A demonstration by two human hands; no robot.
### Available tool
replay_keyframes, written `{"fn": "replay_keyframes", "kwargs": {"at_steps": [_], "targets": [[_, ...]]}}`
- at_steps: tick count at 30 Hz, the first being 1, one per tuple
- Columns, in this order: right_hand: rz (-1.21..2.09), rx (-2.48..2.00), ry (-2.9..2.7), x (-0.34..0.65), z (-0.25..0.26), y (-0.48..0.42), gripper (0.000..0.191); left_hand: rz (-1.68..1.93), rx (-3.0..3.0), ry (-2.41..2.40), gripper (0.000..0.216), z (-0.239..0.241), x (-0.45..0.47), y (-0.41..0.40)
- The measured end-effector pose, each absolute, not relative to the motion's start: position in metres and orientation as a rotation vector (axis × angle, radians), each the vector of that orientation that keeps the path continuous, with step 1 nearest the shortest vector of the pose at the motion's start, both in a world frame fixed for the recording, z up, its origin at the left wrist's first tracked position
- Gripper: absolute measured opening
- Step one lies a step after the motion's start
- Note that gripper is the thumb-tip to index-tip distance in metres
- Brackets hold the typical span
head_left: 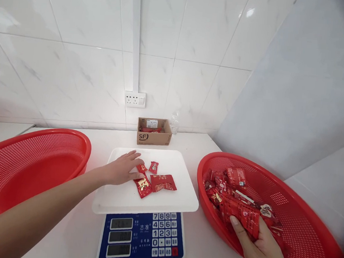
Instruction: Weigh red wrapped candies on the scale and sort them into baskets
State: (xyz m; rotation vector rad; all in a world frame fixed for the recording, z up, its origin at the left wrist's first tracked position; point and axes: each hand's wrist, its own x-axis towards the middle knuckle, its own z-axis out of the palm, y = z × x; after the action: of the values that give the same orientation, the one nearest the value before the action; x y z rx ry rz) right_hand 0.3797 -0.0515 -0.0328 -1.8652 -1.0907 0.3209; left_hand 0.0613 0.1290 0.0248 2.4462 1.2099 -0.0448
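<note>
My left hand [121,168] reaches over the white tray [170,206] of a scale, fingers stretched out and thumb at the edge of a red packet with gold print [143,187]. Beside it on the tray lie a larger red packet [164,183] and two small red ones, one of them [153,167] lying apart and the other [142,168] close to my fingers. My right hand [261,247] pinches a shiny red snack packet [241,212] over the right red basket [203,176]. Below it, that basket holds a heap of several red packets [221,185].
The scale's blue keypad panel [143,235] faces me. Another red basket [85,147] stands at left. Behind the tray are a cardboard box [154,138] with red packets inside and a clear plastic bottle [174,122]. A tiled wall with a socket [134,99] closes the back.
</note>
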Motion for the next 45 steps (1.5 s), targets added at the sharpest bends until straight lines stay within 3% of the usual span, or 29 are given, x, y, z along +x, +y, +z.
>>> {"fn": "replay_keyframes", "kwargs": {"at_steps": [8, 13, 23, 29, 35, 40, 45], "targets": [[0.307, -1.875, -1.081, 0.379, -0.032, -0.051, 0.045, 0.015, 2.553, 1.015, 0.084, 0.009, 0.068, 0.12], [0.287, -1.865, -1.114, 0.38, -0.034, -0.051, 0.044, 0.087, 2.605, 1.012, 0.086, 0.003, 0.083, 0.119], [0.343, -1.881, -1.081, 0.38, -0.032, -0.051, 0.045, 0.113, 2.675, 0.909, 0.057, -0.002, 0.107, 0.118], [0.34, -1.887, -1.099, 0.38, -0.032, -0.051, 0.046, 0.179, 2.544, 1.016, 0.065, 0.006, 0.102, 0.125], [0.27, -1.903, -1.11, 0.381, -0.033, -0.053, 0.047, 0.19, 2.405, 1.205, 0.04, 0.022, 0.087, 0.141], [0.269, -1.882, -1.126, 0.382, -0.037, -0.052, 0.045, 0.024, 2.526, 1.117, 0.049, 0.024, 0.071, 0.151], [0.267, -1.893, -1.112, 0.383, -0.039, -0.052, 0.046, 0.031, 2.538, 1.155, 0.041, 0.025, 0.066, 0.15]]}}
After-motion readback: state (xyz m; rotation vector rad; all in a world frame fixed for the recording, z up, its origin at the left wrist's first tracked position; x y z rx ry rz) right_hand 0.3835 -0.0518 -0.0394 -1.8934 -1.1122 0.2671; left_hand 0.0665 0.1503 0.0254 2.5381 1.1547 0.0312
